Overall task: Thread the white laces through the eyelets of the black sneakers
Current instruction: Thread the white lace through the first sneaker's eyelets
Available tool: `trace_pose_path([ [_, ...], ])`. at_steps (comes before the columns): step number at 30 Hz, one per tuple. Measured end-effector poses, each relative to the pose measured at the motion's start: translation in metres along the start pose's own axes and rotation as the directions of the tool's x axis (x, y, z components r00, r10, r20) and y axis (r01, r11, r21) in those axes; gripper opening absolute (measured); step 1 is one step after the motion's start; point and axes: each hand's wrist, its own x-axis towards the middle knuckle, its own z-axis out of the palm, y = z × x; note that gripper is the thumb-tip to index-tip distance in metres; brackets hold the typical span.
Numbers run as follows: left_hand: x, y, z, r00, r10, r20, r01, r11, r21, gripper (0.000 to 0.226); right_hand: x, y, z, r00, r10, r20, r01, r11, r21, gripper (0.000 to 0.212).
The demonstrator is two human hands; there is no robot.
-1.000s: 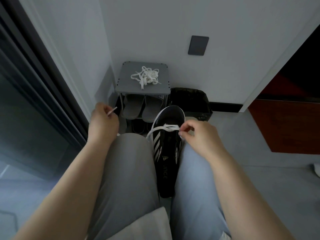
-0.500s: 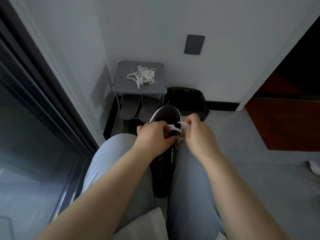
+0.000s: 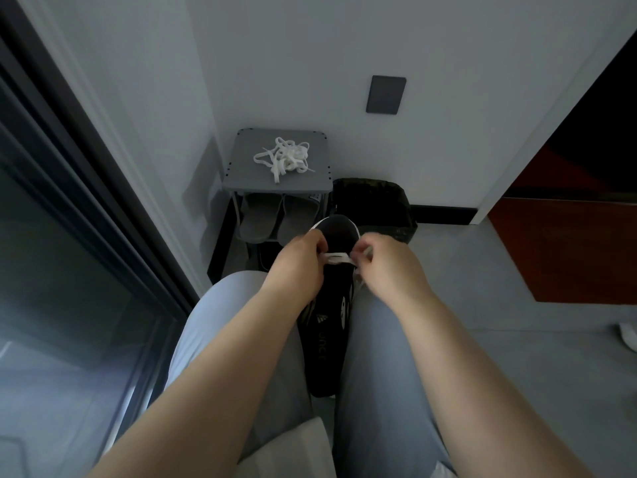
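Note:
A black sneaker (image 3: 327,326) with white stripes lies wedged between my knees, toe pointing away from me. A white lace (image 3: 337,259) runs across its front eyelets. My left hand (image 3: 299,267) pinches the lace at the shoe's left side. My right hand (image 3: 386,267) pinches the lace's other end at the right side, fingers curled. The lower eyelets are hidden by my hands. A second loose white lace (image 3: 285,159) lies bunched on top of a small grey shoe rack (image 3: 241,174) ahead.
Grey slippers (image 3: 275,219) sit on the rack's lower shelf. A black bin (image 3: 372,205) stands right of the rack against the wall. A dark glass door frame (image 3: 86,188) runs along my left. A red-brown panel (image 3: 565,246) stands at the right.
My left hand came in from the left, where it held a lace end out wide, to the shoe's front. Both hands now work close together at the lace.

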Motion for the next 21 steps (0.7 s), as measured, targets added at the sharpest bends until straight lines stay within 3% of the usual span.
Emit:
trace_pose_path([
  [2, 0.0, 0.001, -0.001, 1.0, -0.007, 0.018, 0.007, 1.0, -0.008, 0.011, 0.0, -0.003, 0.0, 0.996, -0.045, 0.077, 0.05, 0.997, -0.063, 0.012],
  [6, 0.002, 0.004, -0.004, 0.998, -0.03, 0.047, 0.03, 1.0, -0.001, 0.014, 0.001, -0.004, 0.0, 0.989, -0.089, 0.121, 0.075, 0.99, 0.117, 0.039],
  [10, 0.003, 0.006, -0.006, 0.996, -0.021, 0.086, 0.002, 0.976, 0.217, 0.012, 0.004, -0.001, -0.001, 0.994, -0.013, -0.104, 0.037, 0.971, 0.235, 0.021],
  [12, 0.008, 0.007, -0.012, 0.994, 0.041, 0.101, -0.062, 0.975, 0.212, 0.012, 0.006, -0.002, 0.001, 0.993, -0.105, -0.055, 0.114, 0.974, 0.195, 0.009],
  [15, 0.014, 0.014, -0.032, 0.975, 0.103, 0.197, -0.115, 0.992, 0.051, 0.005, 0.009, -0.008, 0.003, 0.971, -0.231, 0.056, 0.221, 0.964, 0.151, 0.022],
  [17, 0.014, 0.021, -0.047, 0.943, 0.116, 0.313, -0.146, 0.987, 0.074, 0.011, 0.011, -0.011, 0.002, 0.962, -0.266, 0.062, 0.255, 0.955, 0.151, 0.017],
  [19, 0.012, 0.033, -0.062, 0.907, 0.127, 0.402, -0.19, 0.974, 0.122, 0.014, 0.014, -0.01, 0.001, 0.966, -0.247, 0.075, 0.233, 0.959, 0.159, 0.002],
  [21, 0.011, 0.049, -0.084, 0.904, 0.142, 0.403, -0.215, 0.966, 0.143, 0.016, 0.019, -0.008, 0.003, 0.986, -0.164, 0.031, 0.155, 0.969, 0.192, 0.017],
])
